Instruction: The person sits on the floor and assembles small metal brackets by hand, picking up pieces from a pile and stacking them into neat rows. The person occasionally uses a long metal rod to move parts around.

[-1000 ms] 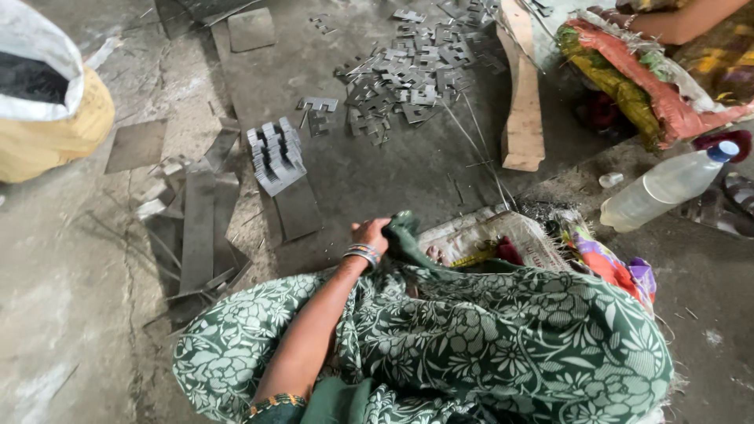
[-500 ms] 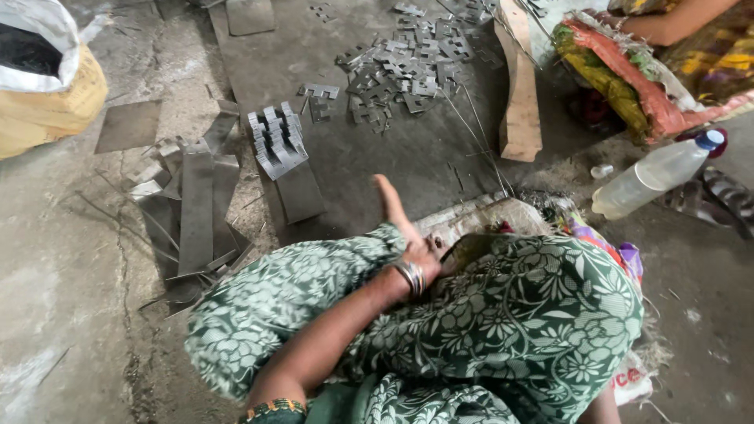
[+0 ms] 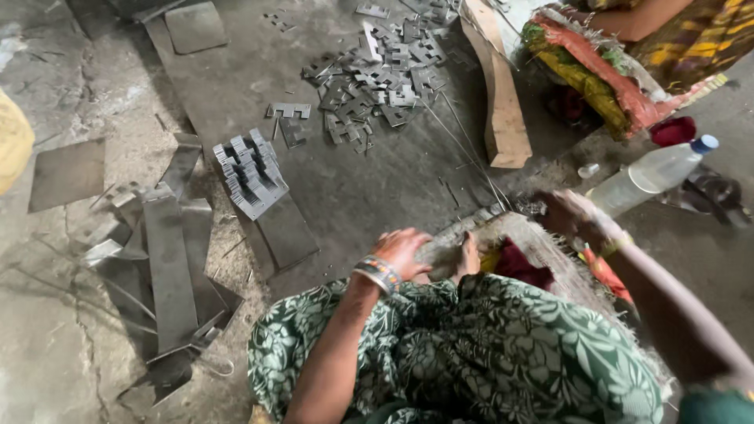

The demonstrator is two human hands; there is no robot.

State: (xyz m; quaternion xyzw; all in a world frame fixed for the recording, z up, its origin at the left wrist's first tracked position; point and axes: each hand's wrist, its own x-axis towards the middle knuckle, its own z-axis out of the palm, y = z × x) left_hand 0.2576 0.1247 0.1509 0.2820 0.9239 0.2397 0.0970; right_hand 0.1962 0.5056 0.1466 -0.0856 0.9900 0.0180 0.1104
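Observation:
My left hand [image 3: 412,250] grips the near edge of a frayed woven mat [image 3: 542,251] that lies on the floor in front of my knees. My right hand [image 3: 569,213] holds the same mat at its far right edge, close to a plastic bottle [image 3: 648,174]. My legs are covered by green floral cloth [image 3: 487,353]. Bangles sit on both wrists. Beyond the mat, a neat stack of notched metal plates [image 3: 250,171] rests on a flat metal strip, and a loose heap of similar stamped plates [image 3: 381,71] lies farther away.
A wooden block [image 3: 503,102] lies right of the heap. Long metal strips [image 3: 169,267] and sheet offcuts cover the floor at left. Another person in orange and yellow cloth [image 3: 620,63] sits at the top right. A yellow sack edge [image 3: 12,137] shows at far left.
My left hand has moved from my knee onto the mat's edge and closed on it. My right hand has come into view, holding the mat's right side. The view has shifted.

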